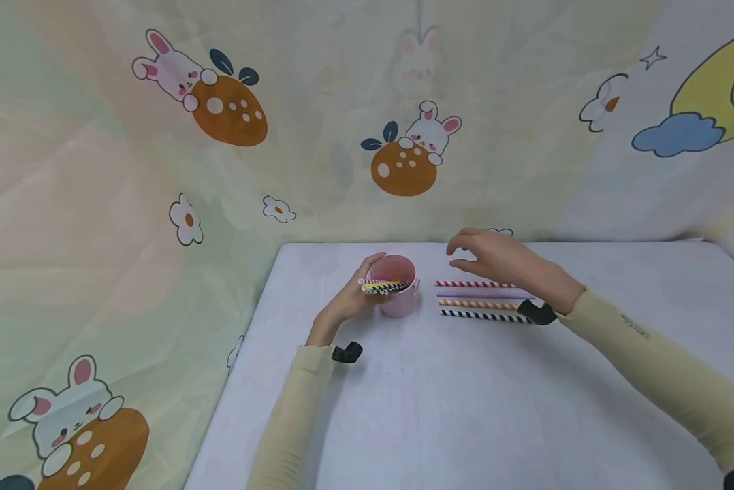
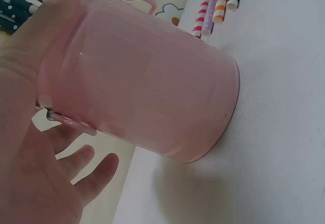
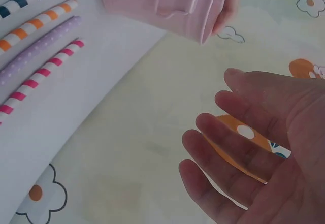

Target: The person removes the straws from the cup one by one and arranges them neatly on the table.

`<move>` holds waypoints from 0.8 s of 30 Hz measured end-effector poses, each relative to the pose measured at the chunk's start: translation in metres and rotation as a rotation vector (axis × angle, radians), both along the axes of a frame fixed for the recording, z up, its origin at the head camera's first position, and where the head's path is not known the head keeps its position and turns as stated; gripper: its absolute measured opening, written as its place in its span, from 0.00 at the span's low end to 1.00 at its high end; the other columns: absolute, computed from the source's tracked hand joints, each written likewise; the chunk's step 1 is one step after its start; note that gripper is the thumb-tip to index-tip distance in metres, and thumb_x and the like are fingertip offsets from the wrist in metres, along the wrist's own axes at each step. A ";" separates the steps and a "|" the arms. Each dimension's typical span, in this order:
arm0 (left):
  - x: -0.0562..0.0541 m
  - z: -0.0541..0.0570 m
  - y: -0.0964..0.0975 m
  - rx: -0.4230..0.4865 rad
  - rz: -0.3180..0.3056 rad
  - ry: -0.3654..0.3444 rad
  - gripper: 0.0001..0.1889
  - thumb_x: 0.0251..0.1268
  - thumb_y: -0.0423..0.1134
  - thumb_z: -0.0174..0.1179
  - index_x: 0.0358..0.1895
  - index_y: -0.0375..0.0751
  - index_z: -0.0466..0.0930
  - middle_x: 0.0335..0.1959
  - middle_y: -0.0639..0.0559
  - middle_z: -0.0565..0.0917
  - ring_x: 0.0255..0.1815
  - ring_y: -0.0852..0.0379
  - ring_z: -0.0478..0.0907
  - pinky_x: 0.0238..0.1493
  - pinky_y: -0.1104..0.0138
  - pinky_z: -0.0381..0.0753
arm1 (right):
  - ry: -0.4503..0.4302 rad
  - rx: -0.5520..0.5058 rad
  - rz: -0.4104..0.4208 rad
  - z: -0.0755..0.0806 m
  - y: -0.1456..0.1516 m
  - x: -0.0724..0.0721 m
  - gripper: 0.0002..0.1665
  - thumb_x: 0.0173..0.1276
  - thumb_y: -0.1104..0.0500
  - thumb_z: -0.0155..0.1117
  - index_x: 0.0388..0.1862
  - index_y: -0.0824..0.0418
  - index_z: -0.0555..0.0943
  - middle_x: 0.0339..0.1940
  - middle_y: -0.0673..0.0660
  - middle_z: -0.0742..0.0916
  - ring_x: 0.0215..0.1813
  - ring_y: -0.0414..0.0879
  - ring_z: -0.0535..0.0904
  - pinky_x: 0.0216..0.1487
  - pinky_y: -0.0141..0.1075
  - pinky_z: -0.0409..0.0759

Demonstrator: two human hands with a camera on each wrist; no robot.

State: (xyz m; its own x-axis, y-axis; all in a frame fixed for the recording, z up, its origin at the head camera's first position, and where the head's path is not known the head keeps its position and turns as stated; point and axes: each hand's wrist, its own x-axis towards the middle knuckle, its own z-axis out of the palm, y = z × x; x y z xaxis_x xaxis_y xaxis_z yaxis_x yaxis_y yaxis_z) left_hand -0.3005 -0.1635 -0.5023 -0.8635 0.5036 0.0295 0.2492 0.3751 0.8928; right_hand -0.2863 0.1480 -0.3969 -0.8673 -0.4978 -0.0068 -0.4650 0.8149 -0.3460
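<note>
A small pink bucket (image 1: 399, 305) with side handles stands on the table, and my left hand (image 1: 351, 296) grips it at the rim. In the left wrist view that hand (image 2: 30, 112) has its thumb along the bucket wall (image 2: 147, 76), other fingers behind. Several patterned paper straws (image 1: 384, 287) poke out over the bucket's mouth beside the thumb; their far ends are hidden. My right hand (image 1: 496, 255) hovers above and behind a row of straws, fingers loosely spread and holding nothing. That row has a red-striped straw (image 1: 474, 284), a purple one (image 1: 477, 294), an orange-striped one (image 1: 477, 304) and a black-striped one (image 1: 483, 316).
The white-covered table (image 1: 440, 408) ends at a back edge against a hanging cloth (image 1: 318, 122) printed with rabbits and flowers. Dark wrist mounts (image 1: 537, 312) sit at both sleeve cuffs, the right one overlapping the straws' right ends in the head view.
</note>
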 end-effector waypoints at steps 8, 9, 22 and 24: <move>-0.003 -0.006 0.000 0.034 -0.011 0.005 0.50 0.58 0.26 0.70 0.80 0.46 0.47 0.75 0.41 0.64 0.78 0.43 0.58 0.79 0.44 0.54 | 0.021 -0.040 0.050 -0.002 -0.012 -0.003 0.17 0.69 0.52 0.69 0.54 0.55 0.84 0.54 0.55 0.86 0.55 0.52 0.83 0.54 0.48 0.84; -0.003 -0.006 0.000 0.037 -0.012 0.008 0.50 0.58 0.26 0.70 0.80 0.46 0.47 0.75 0.41 0.64 0.78 0.43 0.59 0.79 0.45 0.54 | 0.021 -0.040 0.057 -0.001 -0.015 -0.003 0.17 0.69 0.52 0.69 0.54 0.55 0.84 0.54 0.55 0.86 0.55 0.52 0.83 0.54 0.48 0.84; -0.002 -0.005 0.000 0.024 -0.002 0.018 0.48 0.59 0.30 0.71 0.78 0.54 0.50 0.74 0.49 0.67 0.76 0.49 0.62 0.79 0.48 0.58 | -0.027 -0.029 0.143 0.003 -0.050 -0.008 0.21 0.69 0.51 0.69 0.59 0.56 0.82 0.58 0.55 0.85 0.62 0.53 0.80 0.60 0.48 0.82; -0.002 -0.005 0.000 0.026 -0.010 0.024 0.48 0.59 0.30 0.70 0.78 0.54 0.50 0.74 0.49 0.67 0.76 0.49 0.63 0.78 0.48 0.59 | -0.019 -0.030 0.173 0.002 -0.056 -0.009 0.22 0.69 0.50 0.69 0.59 0.56 0.83 0.58 0.55 0.85 0.62 0.53 0.80 0.60 0.49 0.82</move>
